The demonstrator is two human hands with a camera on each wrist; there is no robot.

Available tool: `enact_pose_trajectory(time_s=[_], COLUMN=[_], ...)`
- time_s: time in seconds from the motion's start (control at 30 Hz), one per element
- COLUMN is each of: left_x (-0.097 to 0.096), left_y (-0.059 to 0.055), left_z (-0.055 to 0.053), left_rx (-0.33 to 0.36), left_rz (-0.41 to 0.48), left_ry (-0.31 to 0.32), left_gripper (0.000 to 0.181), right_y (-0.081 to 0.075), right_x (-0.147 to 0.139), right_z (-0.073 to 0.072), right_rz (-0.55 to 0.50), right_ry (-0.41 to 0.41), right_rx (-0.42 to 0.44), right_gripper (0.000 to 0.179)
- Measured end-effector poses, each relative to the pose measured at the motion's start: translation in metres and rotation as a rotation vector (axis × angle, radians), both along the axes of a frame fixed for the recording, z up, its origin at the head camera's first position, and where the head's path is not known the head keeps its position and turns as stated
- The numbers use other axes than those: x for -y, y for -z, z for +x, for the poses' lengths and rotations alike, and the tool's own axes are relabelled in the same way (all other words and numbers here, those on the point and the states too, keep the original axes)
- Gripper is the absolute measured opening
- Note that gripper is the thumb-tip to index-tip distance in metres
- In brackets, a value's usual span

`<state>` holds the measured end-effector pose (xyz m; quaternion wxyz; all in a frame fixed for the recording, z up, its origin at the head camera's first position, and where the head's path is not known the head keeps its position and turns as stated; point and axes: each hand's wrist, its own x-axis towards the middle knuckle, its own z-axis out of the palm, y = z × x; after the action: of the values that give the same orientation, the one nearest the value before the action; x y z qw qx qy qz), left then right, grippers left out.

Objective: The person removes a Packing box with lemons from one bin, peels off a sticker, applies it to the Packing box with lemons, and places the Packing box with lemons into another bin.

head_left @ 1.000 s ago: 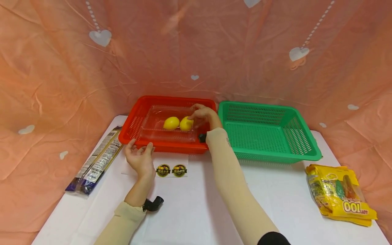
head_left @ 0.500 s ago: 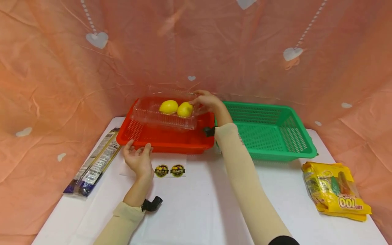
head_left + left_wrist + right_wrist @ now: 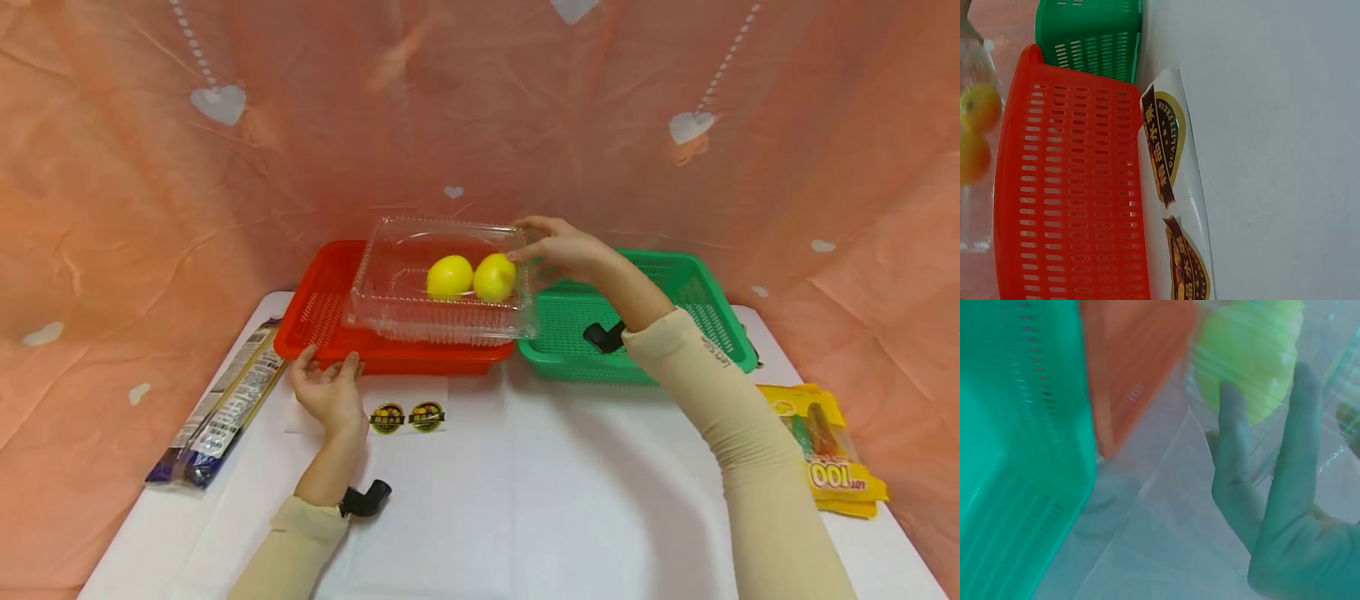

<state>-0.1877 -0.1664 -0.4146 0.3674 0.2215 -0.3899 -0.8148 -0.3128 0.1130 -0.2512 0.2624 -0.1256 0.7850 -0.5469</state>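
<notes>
My right hand pinches the right end of a clear plastic clamshell container, raised over the red basket. Two yellow lemons sit inside it, towards the right hand. The right wrist view shows that hand's fingers against the clear plastic, with a lemon behind it. My left hand, its fingers loosely bent, touches the front-left rim of the red basket. It does not show in the left wrist view, where the basket's slotted wall stands beside a label sheet.
A green basket stands to the right of the red one. Long printed packets lie at left, and a yellow bag at right. Two round stickers lie before the red basket. A pink curtain hangs behind the table.
My right hand has lifted the clear container with the lemons out of the red basket, then brought it rightwards and nearer. The left hand stays at the basket's rim.
</notes>
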Motion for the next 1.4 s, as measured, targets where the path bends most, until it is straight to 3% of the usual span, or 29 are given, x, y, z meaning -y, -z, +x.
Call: enact_pose_trajectory(time_s=[0.17, 0.4, 0.8, 1.0, 1.4], left_x=[0.005, 0.006, 0.007, 0.008, 0.007], left_y=[0.001, 0.0, 0.001, -0.001, -0.004], left_z=[-0.002, -0.005, -0.009, -0.01, -0.01], left_rx=[-0.005, 0.007, -0.007, -0.007, -0.016], left_rz=[0.0, -0.009, -0.017, -0.006, 0.012], left_ry=[-0.017, -0.023, -0.018, -0.006, -0.005], left_gripper=[0.055, 0.054, 0.058, 0.057, 0.056], right_y=[0.002, 0.014, 0.066, 0.092, 0.13], right_x=[-0.019, -0.046, -0.083, -0.094, -0.11], right_z=[0.025, 0.068, 0.121, 0.132, 0.137], right_rz=[0.038, 0.056, 0.023, -0.016, -0.003], right_ry=[-0.077, -0.11, -0.094, -0.081, -0.043], right_rx=[-0.021, -0.046, -0.056, -0.038, -0.054], right_gripper=[0.066, 0.065, 0.068, 0.069, 0.07])
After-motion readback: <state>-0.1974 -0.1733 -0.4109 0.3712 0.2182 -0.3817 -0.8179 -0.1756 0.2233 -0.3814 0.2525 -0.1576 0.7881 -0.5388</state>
